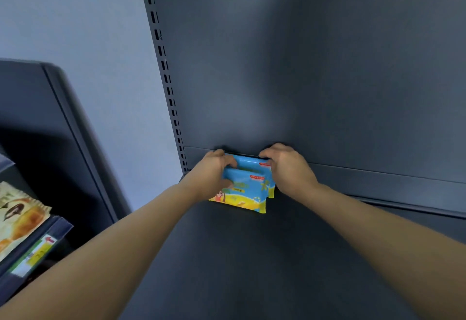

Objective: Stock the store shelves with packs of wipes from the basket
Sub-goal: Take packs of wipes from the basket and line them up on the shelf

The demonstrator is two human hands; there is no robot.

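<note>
Two blue and yellow packs of wipes (245, 190) stand upright, one behind the other, at the back left of a dark grey shelf (252, 256). My left hand (214, 173) grips their left side, with fingers curled over the front pack. Over the right top corner of the rear pack, by the shelf's back panel, my right hand (287, 166) is closed. The basket is out of view.
A slotted upright post (165, 72) borders the shelf on the left. The shelf's back panel (327, 80) rises behind the packs. A neighbouring shelf unit at lower left holds snack bags (17, 216) behind a price rail (37, 251).
</note>
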